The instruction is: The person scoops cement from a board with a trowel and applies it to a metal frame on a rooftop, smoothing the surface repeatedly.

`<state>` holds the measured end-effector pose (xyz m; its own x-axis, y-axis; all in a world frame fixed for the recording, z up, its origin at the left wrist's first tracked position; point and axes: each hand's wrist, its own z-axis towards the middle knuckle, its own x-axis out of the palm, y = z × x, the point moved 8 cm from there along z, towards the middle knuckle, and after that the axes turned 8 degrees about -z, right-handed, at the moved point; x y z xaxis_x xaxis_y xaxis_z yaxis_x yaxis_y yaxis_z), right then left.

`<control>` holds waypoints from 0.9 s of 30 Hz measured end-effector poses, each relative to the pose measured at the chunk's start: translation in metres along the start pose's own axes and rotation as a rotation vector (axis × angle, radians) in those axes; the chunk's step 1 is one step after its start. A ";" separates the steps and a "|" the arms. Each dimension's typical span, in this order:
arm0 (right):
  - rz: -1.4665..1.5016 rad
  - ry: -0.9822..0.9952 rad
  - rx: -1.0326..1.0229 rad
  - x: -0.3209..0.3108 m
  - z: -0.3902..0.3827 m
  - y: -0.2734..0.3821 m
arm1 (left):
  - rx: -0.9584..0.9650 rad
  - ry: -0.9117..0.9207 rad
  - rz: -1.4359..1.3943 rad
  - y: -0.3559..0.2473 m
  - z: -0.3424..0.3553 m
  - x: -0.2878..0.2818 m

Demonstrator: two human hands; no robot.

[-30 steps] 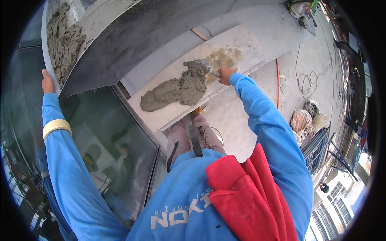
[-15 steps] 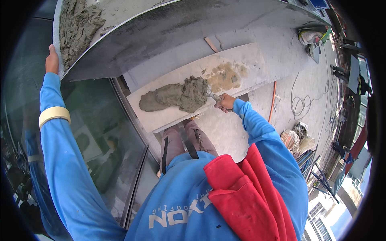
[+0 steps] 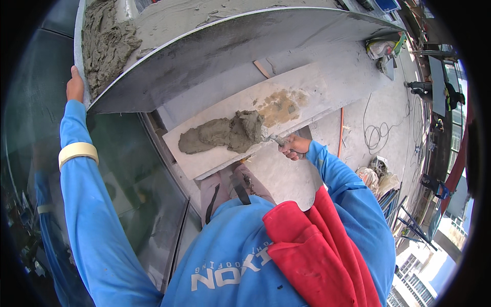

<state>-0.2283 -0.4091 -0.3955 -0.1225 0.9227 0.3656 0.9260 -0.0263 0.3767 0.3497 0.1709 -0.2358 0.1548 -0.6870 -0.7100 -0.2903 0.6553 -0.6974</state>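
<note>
White lettering (image 3: 229, 277) — large and small — runs across the blue sweatshirt (image 3: 230, 230).

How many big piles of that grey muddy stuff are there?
2. One mortar heap is on the pale board, by the trowel in the right hand; the other heap is at upper left, near the left hand. More may be hidden.

The mortar (image 3: 204, 136) looks rough and matt — the glass panel (image 3: 138, 199) smooth and glossy.
</note>
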 end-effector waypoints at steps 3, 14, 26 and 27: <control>-0.024 0.026 -0.097 0.030 -0.032 0.027 | 0.000 -0.018 -0.031 0.009 0.005 0.006; 0.095 -0.182 -0.425 0.140 -0.114 0.110 | 0.150 0.083 -0.208 0.007 0.025 0.041; 0.221 -0.353 -0.456 0.201 -0.086 0.059 | 0.107 0.138 -0.280 -0.010 0.004 0.046; 0.220 -0.366 -0.456 0.202 -0.088 0.054 | 0.133 0.136 -0.285 -0.014 0.001 0.046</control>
<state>-0.2343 -0.2574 -0.2264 0.2589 0.9467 0.1914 0.6602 -0.3181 0.6804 0.3622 0.1305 -0.2588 0.0819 -0.8781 -0.4714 -0.1264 0.4600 -0.8789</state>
